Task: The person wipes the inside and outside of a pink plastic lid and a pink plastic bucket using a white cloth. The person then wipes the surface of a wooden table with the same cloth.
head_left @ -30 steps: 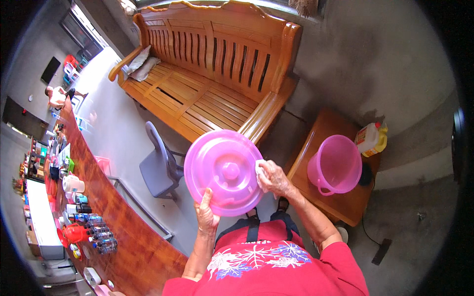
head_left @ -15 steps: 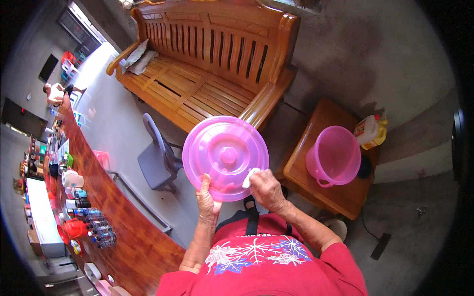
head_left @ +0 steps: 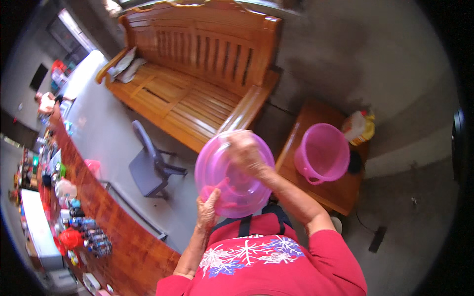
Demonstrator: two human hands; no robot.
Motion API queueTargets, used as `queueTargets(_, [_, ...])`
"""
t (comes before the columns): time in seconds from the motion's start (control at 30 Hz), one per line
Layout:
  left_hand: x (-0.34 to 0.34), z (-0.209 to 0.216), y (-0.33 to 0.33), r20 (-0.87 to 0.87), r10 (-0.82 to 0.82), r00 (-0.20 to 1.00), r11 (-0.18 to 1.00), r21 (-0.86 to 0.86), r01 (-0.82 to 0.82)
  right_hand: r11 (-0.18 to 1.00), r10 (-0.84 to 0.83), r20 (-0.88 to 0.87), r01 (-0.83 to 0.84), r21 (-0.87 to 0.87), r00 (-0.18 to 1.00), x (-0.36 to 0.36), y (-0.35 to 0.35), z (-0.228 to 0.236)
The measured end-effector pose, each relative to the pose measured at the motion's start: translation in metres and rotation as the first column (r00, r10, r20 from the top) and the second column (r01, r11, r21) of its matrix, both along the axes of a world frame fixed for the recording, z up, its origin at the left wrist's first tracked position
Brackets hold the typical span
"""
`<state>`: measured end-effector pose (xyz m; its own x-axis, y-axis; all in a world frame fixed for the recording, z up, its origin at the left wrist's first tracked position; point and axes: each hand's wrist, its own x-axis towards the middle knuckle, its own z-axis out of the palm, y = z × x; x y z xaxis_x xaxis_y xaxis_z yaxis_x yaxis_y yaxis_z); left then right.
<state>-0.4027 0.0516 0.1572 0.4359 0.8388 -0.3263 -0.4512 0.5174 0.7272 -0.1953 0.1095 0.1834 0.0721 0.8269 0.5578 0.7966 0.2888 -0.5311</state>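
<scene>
A round, see-through pink plastic lid point(head_left: 247, 203) is held up in front of my body, its face tilted toward me. My left hand point(head_left: 208, 209) grips the lower left rim, thumb on top and fingers showing through from beneath. Over the lid's upper part, my right hand point(head_left: 244, 152) is closed and smeared by motion. The white cloth seen in it earlier is now hidden under the hand. To the right, an open pink bucket point(head_left: 302, 160) of matching colour stands on a low wooden table point(head_left: 292, 173).
A slatted wooden bench point(head_left: 190, 47) lies ahead, with a grey plastic chair point(head_left: 147, 172) before it. Behind the bucket stand jugs point(head_left: 366, 132). On the left runs a long wooden counter point(head_left: 131, 237) crowded with bottles; a person point(head_left: 47, 103) is far off beside it.
My right hand has swept from the lid's lower right rim up across its face to the upper part. The lid has shifted slightly right and down, still in my left hand.
</scene>
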Motion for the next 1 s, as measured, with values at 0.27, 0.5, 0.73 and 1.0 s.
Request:
queueTargets(0.27, [-0.007, 0.019, -0.001, 0.136, -0.1, 0.986, 0.995, 0.041, 0.095, 0.972, 0.024, 0.213, -0.072, 0.223, 0.977, -0.026, 0.004, 0.044])
queueTargets(0.5, [-0.017, -0.007, 0.005, 0.044, -0.011, 0.999, 0.996, 0.09, 0.007, 0.924, -0.01, -0.81, -0.305, -0.232, 0.586, 0.079, -0.016, -0.006])
queueTargets(0.73, [-0.02, 0.014, 0.006, 0.346, -0.234, 0.909, 0.972, 0.063, 0.226, 0.944, 0.18, -0.703, -0.322, -0.073, 0.688, 0.082, -0.017, 0.034])
queueTargets(1.0, [-0.009, 0.077, 0.083, -0.246, -0.491, 0.836, 0.76, 0.347, 0.549, 0.89, 0.456, 0.061, -0.456, -0.004, 0.888, 0.04, -0.019, 0.081])
